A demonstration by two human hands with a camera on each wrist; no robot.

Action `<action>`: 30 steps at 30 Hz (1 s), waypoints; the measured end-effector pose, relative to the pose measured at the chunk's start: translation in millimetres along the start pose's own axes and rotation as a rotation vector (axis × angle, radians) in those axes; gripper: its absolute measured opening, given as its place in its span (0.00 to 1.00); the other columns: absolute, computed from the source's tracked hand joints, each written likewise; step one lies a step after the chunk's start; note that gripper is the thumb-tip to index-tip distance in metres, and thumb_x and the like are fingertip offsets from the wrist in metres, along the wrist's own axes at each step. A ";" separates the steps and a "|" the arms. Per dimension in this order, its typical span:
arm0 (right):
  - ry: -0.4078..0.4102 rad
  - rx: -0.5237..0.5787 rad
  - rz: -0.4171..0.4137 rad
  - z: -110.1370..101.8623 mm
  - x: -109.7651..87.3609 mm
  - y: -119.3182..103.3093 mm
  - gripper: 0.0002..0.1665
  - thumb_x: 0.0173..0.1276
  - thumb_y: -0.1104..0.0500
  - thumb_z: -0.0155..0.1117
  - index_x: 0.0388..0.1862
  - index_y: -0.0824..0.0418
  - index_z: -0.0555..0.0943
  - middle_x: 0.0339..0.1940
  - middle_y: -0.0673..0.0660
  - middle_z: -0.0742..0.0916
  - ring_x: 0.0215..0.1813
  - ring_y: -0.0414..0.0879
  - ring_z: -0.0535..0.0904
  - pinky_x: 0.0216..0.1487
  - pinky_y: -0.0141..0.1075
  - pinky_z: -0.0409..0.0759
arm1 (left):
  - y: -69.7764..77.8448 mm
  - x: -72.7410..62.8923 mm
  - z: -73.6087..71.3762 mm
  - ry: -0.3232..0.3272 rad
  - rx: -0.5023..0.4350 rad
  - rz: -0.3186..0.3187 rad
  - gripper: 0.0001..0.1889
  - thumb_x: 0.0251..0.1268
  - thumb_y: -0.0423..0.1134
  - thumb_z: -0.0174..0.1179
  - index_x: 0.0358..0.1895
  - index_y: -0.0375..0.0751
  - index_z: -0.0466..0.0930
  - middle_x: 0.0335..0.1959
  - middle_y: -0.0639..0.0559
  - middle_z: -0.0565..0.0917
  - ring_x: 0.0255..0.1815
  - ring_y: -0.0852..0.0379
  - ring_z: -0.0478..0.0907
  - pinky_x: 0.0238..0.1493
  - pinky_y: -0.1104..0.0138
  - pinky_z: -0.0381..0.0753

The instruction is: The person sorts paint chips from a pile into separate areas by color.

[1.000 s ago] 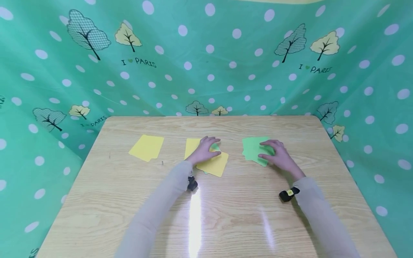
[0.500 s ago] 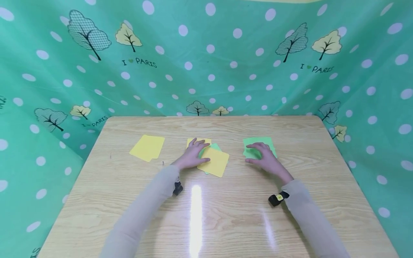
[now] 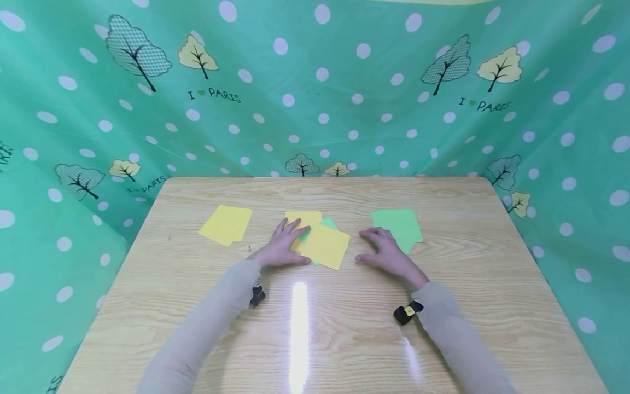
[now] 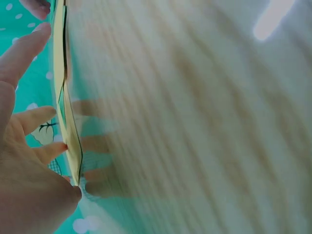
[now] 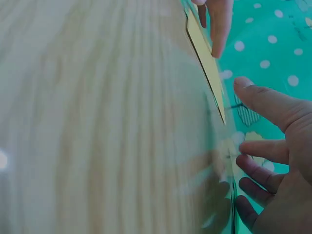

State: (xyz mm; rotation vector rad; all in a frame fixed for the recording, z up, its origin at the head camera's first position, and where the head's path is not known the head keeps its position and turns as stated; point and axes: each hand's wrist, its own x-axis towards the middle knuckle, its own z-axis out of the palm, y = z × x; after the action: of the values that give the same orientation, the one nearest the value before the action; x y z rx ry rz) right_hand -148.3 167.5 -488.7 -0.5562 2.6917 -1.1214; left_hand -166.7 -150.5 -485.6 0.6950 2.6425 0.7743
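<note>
Head view: room is a green drape (image 3: 344, 82) behind the table (image 3: 354, 339) and down both sides, white-dotted, with printed trees (image 3: 135, 49) and PARIS lettering (image 3: 223, 96). Table next: pale wood grain, glossy, a bright streak of glare (image 3: 299, 334) on your side. Both wrist views run low along it and show your fingers mirrored in the gloss.

Sleeves (image 3: 197, 328) light grey, reaching in from the near side; small black device (image 3: 407, 313) at each wrist.

Your left hand (image 3: 278, 249) is spread, at the left side of the middle pile; whether the fingertips bear on the cards, cannot tell. Your right hand (image 3: 389, 257) is spread too, thumb apart from the fingers, nothing in it, between the middle pile and the green pile (image 3: 395, 220), overlapping that pile's near edge in view.

Progress, judged by how the cards lie: about partway. Yellow pile (image 3: 226, 224) sits well apart to the left, only yellow showing; green pile to the right, only green showing. Those two look done. Middle pile is mixed and looks left to do: back yellow card (image 3: 307, 216), a green card (image 3: 328, 223) partly covered, front yellow card (image 3: 327, 246) over it. Count underneath: cannot tell.

Smallest: a dark speck (image 3: 249, 249) on the wood, just left of your left hand.
</note>
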 end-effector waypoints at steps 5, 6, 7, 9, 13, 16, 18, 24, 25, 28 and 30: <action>-0.019 -0.062 -0.012 10.6 3.3 -5.9 0.45 0.56 0.48 0.74 0.67 0.70 0.70 0.64 0.67 0.70 0.65 0.63 0.60 0.63 0.58 0.60 | 0.9 -0.1 1.5 0.008 0.016 -0.007 0.50 0.50 0.55 0.71 0.75 0.44 0.57 0.76 0.33 0.40 0.73 0.29 0.27 0.65 0.31 0.38; -0.022 -0.070 -0.012 12.5 3.9 -7.5 0.46 0.56 0.48 0.75 0.67 0.70 0.70 0.64 0.67 0.70 0.65 0.63 0.59 0.62 0.57 0.60 | 0.8 0.3 1.8 0.009 0.022 -0.005 0.50 0.51 0.55 0.71 0.75 0.43 0.57 0.76 0.32 0.39 0.73 0.29 0.27 0.65 0.31 0.38; -0.023 -0.087 -0.014 14.7 4.6 -8.5 0.46 0.55 0.47 0.75 0.67 0.71 0.70 0.64 0.67 0.70 0.65 0.62 0.59 0.62 0.57 0.60 | 0.7 0.7 2.0 0.007 0.028 -0.008 0.50 0.51 0.55 0.71 0.75 0.43 0.56 0.76 0.32 0.38 0.73 0.29 0.26 0.65 0.31 0.37; -0.031 -0.108 -0.005 18.4 5.5 -11.6 0.48 0.54 0.47 0.76 0.67 0.71 0.69 0.65 0.67 0.69 0.66 0.62 0.58 0.63 0.57 0.59 | 0.0 1.6 2.6 -0.002 0.044 -0.009 0.50 0.52 0.56 0.70 0.76 0.43 0.55 0.76 0.33 0.36 0.73 0.29 0.25 0.66 0.32 0.35; -0.049 -0.137 0.004 24.3 6.5 -17.7 0.51 0.53 0.47 0.77 0.68 0.71 0.67 0.67 0.67 0.66 0.67 0.63 0.56 0.64 0.58 0.56 | -0.7 2.3 2.9 -0.023 0.069 -0.012 0.50 0.54 0.57 0.68 0.76 0.43 0.53 0.77 0.35 0.32 0.71 0.27 0.23 0.66 0.33 0.31; -0.044 -0.122 0.018 26.6 6.4 -22.1 0.50 0.53 0.48 0.77 0.69 0.70 0.67 0.67 0.67 0.65 0.68 0.63 0.54 0.65 0.58 0.54 | -0.1 2.1 2.5 -0.030 0.068 -0.016 0.50 0.54 0.57 0.68 0.76 0.44 0.53 0.77 0.36 0.31 0.71 0.26 0.22 0.66 0.33 0.30; -0.035 -0.099 0.033 27.4 6.3 -24.3 0.50 0.53 0.48 0.77 0.69 0.69 0.67 0.68 0.67 0.65 0.68 0.62 0.54 0.65 0.57 0.54 | 0.2 1.7 2.3 -0.027 0.063 -0.024 0.50 0.54 0.57 0.68 0.76 0.45 0.53 0.76 0.35 0.32 0.71 0.26 0.22 0.66 0.33 0.31; -0.013 -0.031 0.061 28.0 7.1 -25.5 0.51 0.51 0.50 0.78 0.70 0.68 0.66 0.69 0.68 0.64 0.68 0.63 0.53 0.66 0.59 0.52 | 0.2 2.1 2.5 -0.016 -0.002 -0.055 0.49 0.53 0.56 0.70 0.76 0.47 0.54 0.76 0.32 0.33 0.72 0.29 0.22 0.67 0.34 0.30; -0.010 -0.018 0.068 28.2 7.6 -24.7 0.52 0.51 0.50 0.77 0.71 0.67 0.65 0.69 0.68 0.64 0.68 0.63 0.53 0.66 0.59 0.53 | 0.1 2.4 2.6 -0.013 -0.014 -0.058 0.49 0.53 0.56 0.69 0.76 0.47 0.54 0.76 0.33 0.34 0.72 0.30 0.22 0.67 0.35 0.29; 0.002 0.039 0.087 28.2 8.5 -23.4 0.54 0.53 0.49 0.76 0.73 0.64 0.62 0.70 0.68 0.63 0.69 0.62 0.52 0.66 0.61 0.52 | -0.3 3.8 3.2 0.002 -0.051 -0.062 0.48 0.54 0.57 0.69 0.76 0.49 0.54 0.77 0.34 0.35 0.73 0.31 0.21 0.67 0.35 0.28; 0.015 0.079 0.093 28.3 9.4 -22.5 0.54 0.54 0.49 0.76 0.75 0.62 0.60 0.70 0.67 0.64 0.69 0.62 0.52 0.66 0.62 0.51 | -0.7 4.2 3.5 0.024 -0.079 -0.057 0.48 0.54 0.57 0.68 0.76 0.49 0.54 0.77 0.34 0.36 0.73 0.32 0.22 0.67 0.35 0.28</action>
State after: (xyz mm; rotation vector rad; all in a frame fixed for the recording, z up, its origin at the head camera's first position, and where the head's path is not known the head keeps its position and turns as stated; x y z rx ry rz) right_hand -142.4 130.9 -492.7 -0.4070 2.6423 -1.2056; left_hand -169.0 -147.3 -489.5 0.5906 2.6252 0.8709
